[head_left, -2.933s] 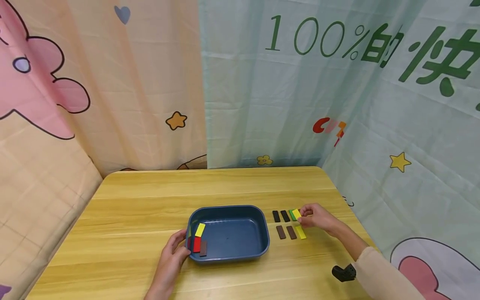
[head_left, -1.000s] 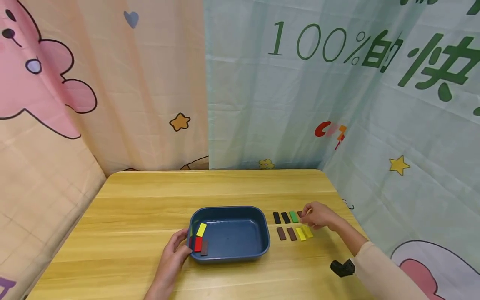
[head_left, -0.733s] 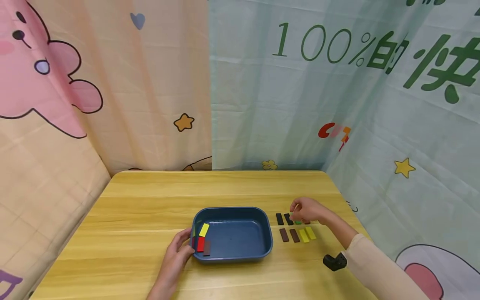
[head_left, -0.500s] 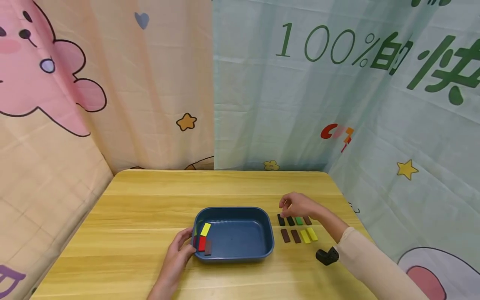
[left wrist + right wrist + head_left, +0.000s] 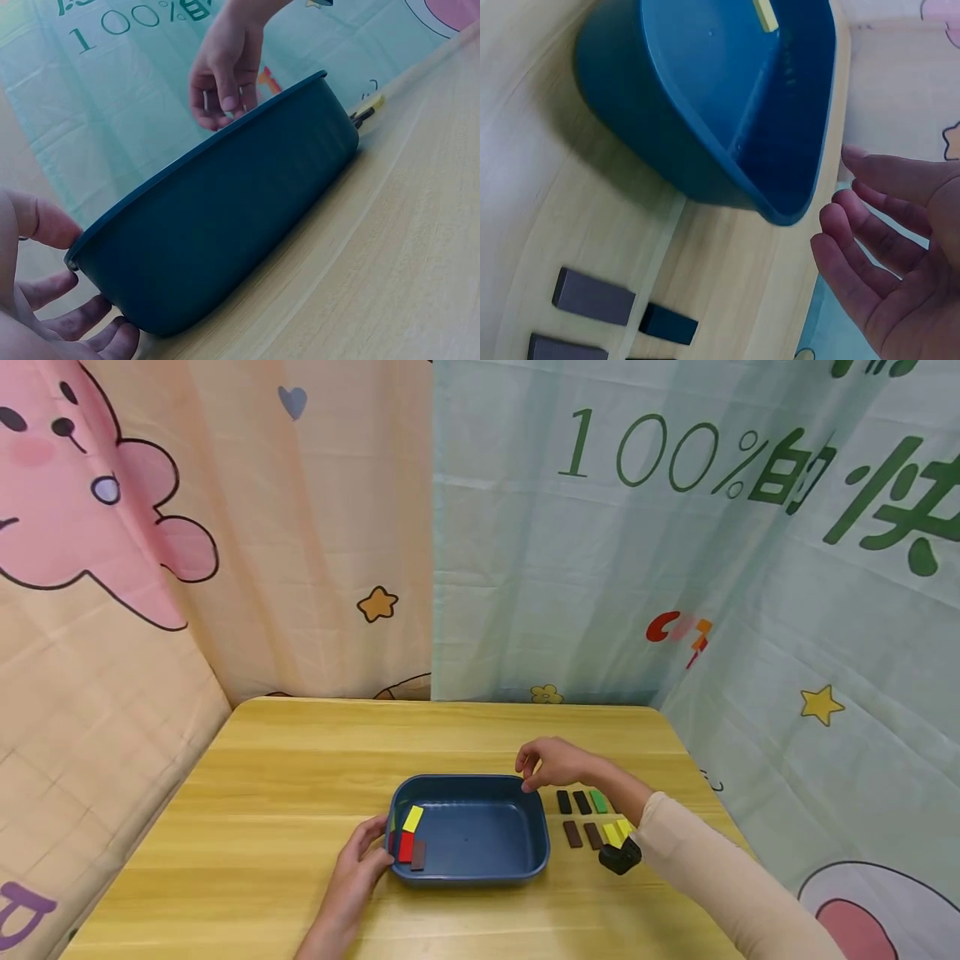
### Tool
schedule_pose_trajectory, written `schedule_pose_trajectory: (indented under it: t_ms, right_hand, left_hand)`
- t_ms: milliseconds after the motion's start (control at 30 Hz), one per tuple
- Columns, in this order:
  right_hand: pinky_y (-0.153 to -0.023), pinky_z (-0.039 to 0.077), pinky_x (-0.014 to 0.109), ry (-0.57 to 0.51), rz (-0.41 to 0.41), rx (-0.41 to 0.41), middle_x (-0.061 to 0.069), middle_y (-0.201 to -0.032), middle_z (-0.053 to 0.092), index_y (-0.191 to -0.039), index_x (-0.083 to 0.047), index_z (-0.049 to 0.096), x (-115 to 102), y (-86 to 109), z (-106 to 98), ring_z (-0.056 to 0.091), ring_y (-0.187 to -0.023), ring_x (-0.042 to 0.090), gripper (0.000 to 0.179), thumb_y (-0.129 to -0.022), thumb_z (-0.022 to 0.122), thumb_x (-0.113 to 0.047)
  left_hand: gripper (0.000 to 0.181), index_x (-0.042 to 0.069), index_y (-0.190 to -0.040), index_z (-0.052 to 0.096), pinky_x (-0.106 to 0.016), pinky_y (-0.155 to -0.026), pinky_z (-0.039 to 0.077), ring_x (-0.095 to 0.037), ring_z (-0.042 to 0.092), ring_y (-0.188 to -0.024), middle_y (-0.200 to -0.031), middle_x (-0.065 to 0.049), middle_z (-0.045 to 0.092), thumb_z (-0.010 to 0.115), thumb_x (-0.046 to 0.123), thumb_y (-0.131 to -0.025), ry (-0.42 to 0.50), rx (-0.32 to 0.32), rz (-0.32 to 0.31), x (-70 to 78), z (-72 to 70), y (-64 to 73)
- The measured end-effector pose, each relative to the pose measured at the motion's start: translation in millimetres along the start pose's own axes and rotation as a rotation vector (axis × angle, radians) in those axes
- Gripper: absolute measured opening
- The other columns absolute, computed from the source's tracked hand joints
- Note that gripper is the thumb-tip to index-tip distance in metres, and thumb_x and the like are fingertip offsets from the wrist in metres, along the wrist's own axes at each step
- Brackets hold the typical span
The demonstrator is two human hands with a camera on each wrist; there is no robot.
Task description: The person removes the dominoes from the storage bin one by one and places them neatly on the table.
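Note:
My left hand [image 5: 352, 875] grips the left end of a blue plastic basin [image 5: 480, 837]; in the left wrist view the thumb is at the rim and the fingers lie along the outer wall. Inside, at the left, are a yellow block [image 5: 412, 818], a red block [image 5: 406, 847] and a brown block [image 5: 418, 855]. Above the basin's far right corner hovers my right hand [image 5: 553, 763], fingers loosely bent and nothing held. Right of the basin lie two black blocks [image 5: 564, 802], a green block [image 5: 598, 801], brown blocks [image 5: 572, 834] and yellow blocks [image 5: 611, 836], partly covered by the right arm.
A wooden table [image 5: 300, 760] carries everything. Printed curtains [image 5: 495, 568] hang behind it and along both sides. The black wrist camera [image 5: 620, 857] on the right arm overlaps the yellow blocks in the head view.
A yellow block pinched by my right hand has been laid beside the other yellow one. That hand then moved left, empty, to the basin's corner. The left hand has kept its grip.

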State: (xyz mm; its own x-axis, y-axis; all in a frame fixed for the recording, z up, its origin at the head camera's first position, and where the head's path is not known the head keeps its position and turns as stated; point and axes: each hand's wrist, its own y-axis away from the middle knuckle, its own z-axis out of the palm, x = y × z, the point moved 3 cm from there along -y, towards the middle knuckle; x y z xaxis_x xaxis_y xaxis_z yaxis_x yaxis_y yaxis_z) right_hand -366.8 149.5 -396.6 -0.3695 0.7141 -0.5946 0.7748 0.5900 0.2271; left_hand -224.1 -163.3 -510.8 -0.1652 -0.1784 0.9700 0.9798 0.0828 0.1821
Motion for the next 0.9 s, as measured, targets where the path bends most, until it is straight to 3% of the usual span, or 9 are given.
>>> schedule_pose_trajectory:
  t_ms: [500, 900]
  right_hand:
    - [-0.079, 0.054, 0.028, 0.021, -0.182, -0.159, -0.001, -0.094, 0.065, -0.111, -0.002, 0.07, -43.9, -44.1, 29.4, 0.061, -0.088, 0.014, 0.024, -0.089, 0.079, -0.003]
    - [-0.082, 0.052, 0.023, 0.064, -0.281, -0.258, 0.001, -0.099, 0.066, -0.112, -0.005, 0.07, -67.6, -68.5, 48.1, 0.062, -0.089, 0.01, 0.025, -0.089, 0.078, 0.0]
  left_hand:
    - [0.062, -0.001, -0.15, 0.042, -0.02, -0.089, 0.048, -0.035, 0.049, -0.125, -0.151, -0.023, 0.042, 0.051, -0.006, -0.089, -0.002, 0.002, 0.0, -0.3, 0.3, -2.1]
    - [0.062, -0.002, -0.15, 0.042, -0.02, -0.088, 0.048, -0.033, 0.051, -0.12, -0.151, -0.023, 0.042, 0.051, -0.006, -0.089, -0.002, 0.01, -0.013, 0.6, 0.3, -2.3]
